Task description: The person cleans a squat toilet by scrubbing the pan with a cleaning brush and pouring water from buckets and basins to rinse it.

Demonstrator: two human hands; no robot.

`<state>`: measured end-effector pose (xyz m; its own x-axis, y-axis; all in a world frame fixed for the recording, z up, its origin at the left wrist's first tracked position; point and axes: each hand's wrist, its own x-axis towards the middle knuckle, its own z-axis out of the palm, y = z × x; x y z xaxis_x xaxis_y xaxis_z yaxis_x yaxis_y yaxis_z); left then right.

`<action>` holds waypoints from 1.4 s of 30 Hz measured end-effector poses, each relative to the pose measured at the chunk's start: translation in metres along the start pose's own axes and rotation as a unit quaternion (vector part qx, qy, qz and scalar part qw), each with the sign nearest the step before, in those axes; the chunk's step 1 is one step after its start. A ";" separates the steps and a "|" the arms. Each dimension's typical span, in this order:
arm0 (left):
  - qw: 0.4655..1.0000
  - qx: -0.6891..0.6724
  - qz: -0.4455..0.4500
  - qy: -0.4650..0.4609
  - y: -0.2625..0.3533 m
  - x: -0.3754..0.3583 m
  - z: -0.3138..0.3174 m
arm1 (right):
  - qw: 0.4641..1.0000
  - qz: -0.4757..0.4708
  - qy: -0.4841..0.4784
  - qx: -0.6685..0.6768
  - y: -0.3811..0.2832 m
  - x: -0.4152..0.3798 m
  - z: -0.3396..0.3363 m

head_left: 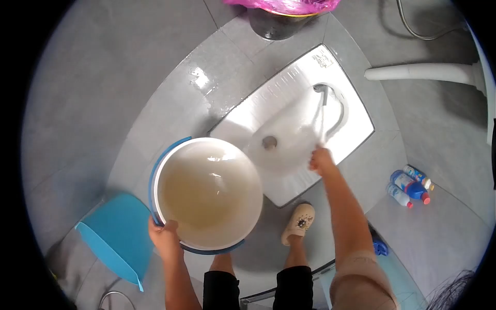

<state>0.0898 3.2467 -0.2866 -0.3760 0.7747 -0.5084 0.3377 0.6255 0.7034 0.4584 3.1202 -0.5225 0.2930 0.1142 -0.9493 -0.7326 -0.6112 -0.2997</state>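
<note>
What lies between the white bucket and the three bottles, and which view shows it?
The head view shows it: between bucket and bottles come the near end of the white squat pan and the right forearm, with grey tiles otherwise.

White bucket (pixel 250 175), blue handle (pixel 152 181), white squat toilet (pixel 355 114)

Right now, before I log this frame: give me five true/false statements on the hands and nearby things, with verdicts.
1. The left hand grips the bucket at its edge. True.
2. The bucket is empty. False: it holds murky liquid.
3. The right hand holds a slim tool. True.
4. The bucket's handle is red. False: it is blue.
5. Three bottles are grouped at picture right. True.
</note>
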 end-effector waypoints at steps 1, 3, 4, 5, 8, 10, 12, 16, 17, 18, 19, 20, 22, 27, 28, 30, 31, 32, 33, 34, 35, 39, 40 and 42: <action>1.000 0.000 -0.003 0.000 -0.003 -0.001 0.000 | 1.000 -0.023 -0.002 -0.004 0.005 -0.020 0.037; 1.000 0.002 -0.001 -0.012 -0.005 -0.005 -0.003 | 0.999 0.034 -0.018 -0.018 0.037 -0.044 0.051; 1.000 -0.002 0.001 -0.014 -0.007 -0.008 -0.002 | 0.995 0.097 -0.029 -0.019 0.043 -0.053 0.044; 1.000 -0.012 -0.002 0.001 -0.009 -0.012 0.001 | 0.986 0.158 -0.042 -0.018 0.041 -0.061 0.040; 0.999 -0.041 -0.015 0.025 -0.010 -0.019 0.012 | 0.985 0.113 -0.076 0.104 -0.010 -0.018 0.023; 0.998 -0.054 -0.024 0.033 -0.005 -0.025 0.019 | 0.945 0.114 -0.146 0.269 -0.004 0.001 0.027; 0.998 -0.032 -0.024 0.049 0.000 -0.027 0.023 | 0.987 0.093 -0.088 0.100 0.050 -0.034 0.044; 0.999 0.019 0.012 0.030 -0.008 -0.026 0.019 | 0.989 0.073 -0.120 0.041 0.044 -0.049 0.033; 0.999 0.024 0.009 0.029 -0.005 -0.028 0.023 | 0.989 -0.024 -0.129 0.065 0.036 -0.034 0.026; 0.999 -0.015 -0.004 0.030 0.001 -0.030 0.028 | 0.949 0.051 -0.227 0.212 0.041 0.004 0.015; 0.998 -0.057 -0.015 0.030 0.005 -0.031 0.031 | 0.950 0.050 -0.223 0.213 0.059 -0.012 0.020; 0.998 -0.060 -0.013 0.027 0.003 -0.031 0.031 | 0.982 0.052 -0.158 0.087 0.086 -0.041 0.038; 0.997 -0.066 0.013 0.022 0.000 -0.028 0.030 | 0.994 0.050 -0.090 -0.037 0.089 -0.061 0.050; 0.999 -0.043 0.011 -0.016 0.003 -0.034 0.033 | 0.962 0.073 -0.211 0.154 0.059 -0.055 0.027; 0.999 -0.039 0.014 -0.010 0.006 -0.034 0.035 | 0.990 0.020 -0.133 0.051 0.068 -0.074 0.045; 0.999 -0.041 0.016 -0.014 0.003 -0.030 0.034 | 0.989 0.097 -0.109 -0.032 0.090 -0.113 0.051; 0.999 -0.038 0.016 -0.017 0.002 -0.029 0.033 | 0.986 0.110 -0.102 -0.077 0.103 -0.127 0.046; 0.999 -0.043 0.018 -0.017 0.003 -0.027 0.033 | 0.980 0.145 -0.134 -0.016 0.122 -0.131 0.032; 0.999 -0.041 0.017 -0.020 0.004 -0.027 0.033 | 0.975 0.164 -0.149 0.012 0.130 -0.136 0.025; 0.999 -0.039 0.014 -0.022 0.004 -0.028 0.033 | 0.969 0.183 -0.163 0.039 0.134 -0.143 0.020; 0.999 -0.042 0.013 -0.020 0.005 -0.028 0.034 | 0.969 0.175 -0.156 0.071 0.137 -0.148 0.017; 0.998 -0.048 0.038 -0.011 0.002 -0.024 0.033 | 0.954 0.232 -0.185 0.053 0.128 -0.129 0.022; 0.996 -0.054 0.065 0.008 0.000 -0.022 0.034 | 0.954 0.228 -0.186 0.053 0.136 -0.107 0.021; 0.997 -0.049 0.055 0.006 -0.001 -0.020 0.032 | 0.956 -0.084 -0.127 -0.251 0.153 -0.064 0.015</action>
<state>0.1248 3.2336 -0.2930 -0.3517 0.8364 -0.4205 0.2921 0.5247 0.7996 0.3185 3.0315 -0.5089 0.1746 0.3912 -0.9036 -0.2828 -0.8591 -0.4265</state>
